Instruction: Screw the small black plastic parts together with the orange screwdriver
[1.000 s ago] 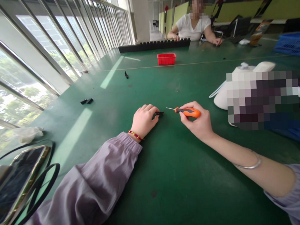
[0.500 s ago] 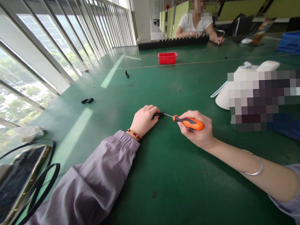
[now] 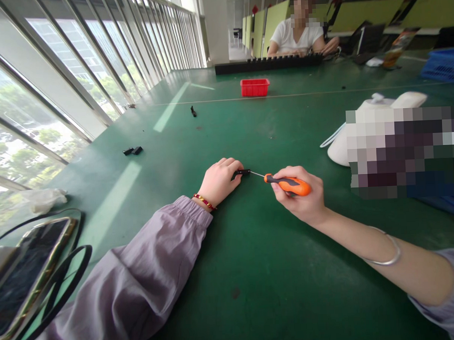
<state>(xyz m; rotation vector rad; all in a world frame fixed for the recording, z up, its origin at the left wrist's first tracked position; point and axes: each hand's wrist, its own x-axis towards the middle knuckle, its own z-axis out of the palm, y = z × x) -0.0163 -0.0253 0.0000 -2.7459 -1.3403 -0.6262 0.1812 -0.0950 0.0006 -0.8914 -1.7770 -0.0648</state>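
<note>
My left hand [image 3: 220,179] rests on the green table and pinches a small black part [image 3: 244,172] between thumb and fingers. Its exact kind is too small to make out. An orange and grey screwdriver [image 3: 293,185] is gripped in my right hand [image 3: 307,199], just to the right. The screwdriver's thin shaft points left, with its tip at the right end of the black part. My fingers cover the left end of the part.
Small black pieces [image 3: 133,151] lie to the left, another black piece [image 3: 193,111] farther back. A red bin [image 3: 255,87] stands beyond. At left are a phone [image 3: 32,273] and a black cable [image 3: 88,256]. A co-worker [image 3: 298,36] sits behind a long black strip [image 3: 267,64].
My hands, the screwdriver and the black part keep nearly the same pose. Across the table, the co-worker's hand has lifted and the long black strip has shifted slightly right.
</note>
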